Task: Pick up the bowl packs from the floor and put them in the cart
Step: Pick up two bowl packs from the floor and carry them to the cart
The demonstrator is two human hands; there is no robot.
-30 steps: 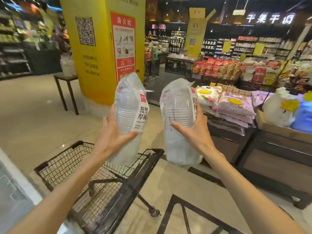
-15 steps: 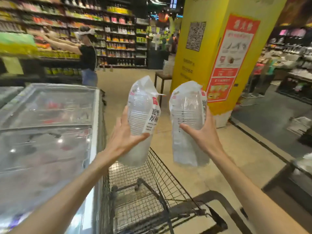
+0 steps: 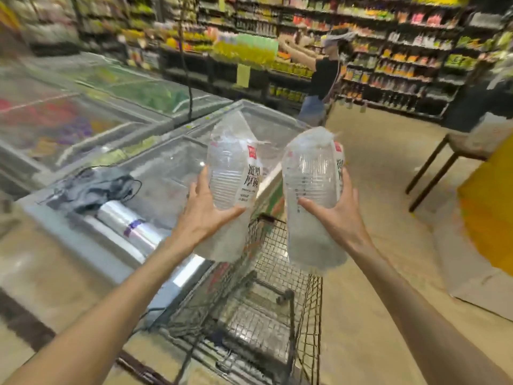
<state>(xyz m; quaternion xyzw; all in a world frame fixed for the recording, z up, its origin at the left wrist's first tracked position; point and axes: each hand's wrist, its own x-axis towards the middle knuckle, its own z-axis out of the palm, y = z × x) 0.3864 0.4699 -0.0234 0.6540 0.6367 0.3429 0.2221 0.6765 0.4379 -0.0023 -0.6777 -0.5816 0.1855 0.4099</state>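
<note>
Above the wire cart point(image 3: 277, 315), the left hand point(image 3: 202, 218) grasps the left bowl pack point(image 3: 230, 173), its white label showing a red square and black Chinese characters, while the right hand point(image 3: 336, 215) grasps the right bowl pack point(image 3: 311, 190), whose label is mostly turned away. Half a second ago a yellow pillar stood behind both packs; now glass-topped freezers point(image 3: 111, 129) fill the left and stocked shelves point(image 3: 402, 51) run along the far side.

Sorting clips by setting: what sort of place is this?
A supermarket, most likely: long stocked product shelves at the back, glass-topped chest freezers on the left, and a black wire shopping cart below the two clear plastic bowl packs.
</note>
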